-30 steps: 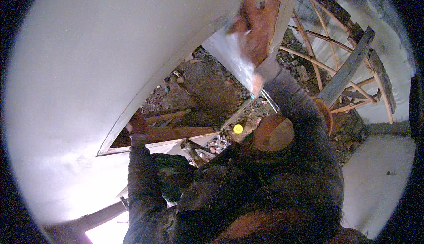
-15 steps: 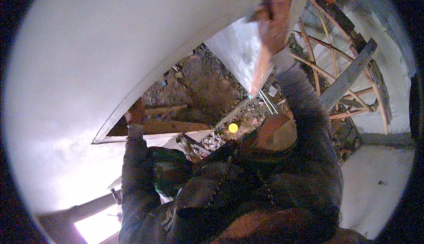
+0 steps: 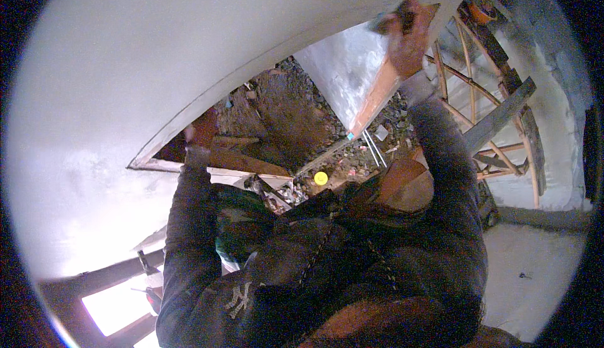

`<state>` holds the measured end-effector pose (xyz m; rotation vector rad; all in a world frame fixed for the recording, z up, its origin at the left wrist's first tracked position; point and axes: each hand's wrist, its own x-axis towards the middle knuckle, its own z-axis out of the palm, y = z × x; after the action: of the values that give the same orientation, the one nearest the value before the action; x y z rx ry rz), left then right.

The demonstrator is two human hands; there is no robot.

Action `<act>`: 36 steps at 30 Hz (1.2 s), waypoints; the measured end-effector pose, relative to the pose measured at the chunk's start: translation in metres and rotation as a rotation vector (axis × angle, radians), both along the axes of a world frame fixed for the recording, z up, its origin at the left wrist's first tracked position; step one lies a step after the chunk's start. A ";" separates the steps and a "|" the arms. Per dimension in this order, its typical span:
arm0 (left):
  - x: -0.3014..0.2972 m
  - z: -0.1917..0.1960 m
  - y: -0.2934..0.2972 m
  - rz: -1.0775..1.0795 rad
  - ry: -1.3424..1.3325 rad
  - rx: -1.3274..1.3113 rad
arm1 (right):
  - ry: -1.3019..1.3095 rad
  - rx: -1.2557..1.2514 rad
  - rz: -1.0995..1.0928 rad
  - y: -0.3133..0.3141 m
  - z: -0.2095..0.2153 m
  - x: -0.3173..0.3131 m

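We are gripping trowel [image 3: 402, 17] closed-fisted in right hand [image 3: 409, 43], upper right, flat against white wall [image 3: 157, 65] for smoothing. Left hand [image 3: 202, 129], centre-left, bracing wall edge; grip unclear.

Far below, rough brown dirt floor [image 3: 277, 118], strewn with grey rubble [image 3: 393, 118] toward its right side. Near the middle, a small yellow round lid [image 3: 321, 177] among stones. Just beside it, thin pale rods [image 3: 372, 148] lying together. Along the left edge, a brown wooden plank [image 3: 242, 159] resting flat.
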<state>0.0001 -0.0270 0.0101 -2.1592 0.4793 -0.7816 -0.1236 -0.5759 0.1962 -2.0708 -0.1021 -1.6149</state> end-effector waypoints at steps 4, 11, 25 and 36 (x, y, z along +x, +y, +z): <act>-0.001 0.004 -0.013 -0.036 -0.024 -0.006 | 0.188 -0.072 0.334 0.128 -0.009 -0.025; 0.001 0.011 -0.016 0.029 -0.062 0.092 | 0.767 -0.154 0.581 0.164 0.009 -0.034; -0.009 0.002 -0.019 -0.056 -0.052 0.016 | 0.256 -0.459 0.266 0.129 -0.001 -0.037; -0.010 0.003 -0.015 -0.070 -0.043 -0.002 | 0.162 -0.428 0.249 0.129 0.004 -0.029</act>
<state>-0.0102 -0.0424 0.0126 -2.1327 0.5348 -0.8661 -0.1527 -0.4468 0.2000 -2.3795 -0.6732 -1.3540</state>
